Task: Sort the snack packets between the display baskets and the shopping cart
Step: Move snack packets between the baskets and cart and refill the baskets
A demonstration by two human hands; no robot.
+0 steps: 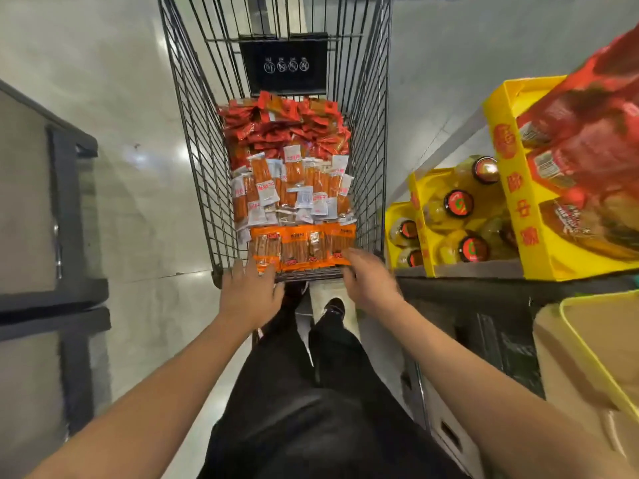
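Below the head camera, going left to right: dark shelving units (pixel 65 216) stand at the far left on a pale glossy floor (pixel 138 98). At centre, a black wire shopping cart (pixel 193 133) holds three bands of snack packets: red ones (pixel 283 129) farthest away, white-and-orange ones (pixel 294 188) in the middle, and orange packets (pixel 304 247) nearest the person. The left hand (pixel 250 292) lies at the cart's near edge with its fingers on the nearest orange packets; whether its grip closes on one cannot be told. The right hand (pixel 368 278) reaches to the same row, fingers curled at a packet's corner, the grip equally unclear. On the right, yellow cartons (pixel 518 216) on a shelf hold bottles (pixel 458 203) and red bags (pixel 587 133).
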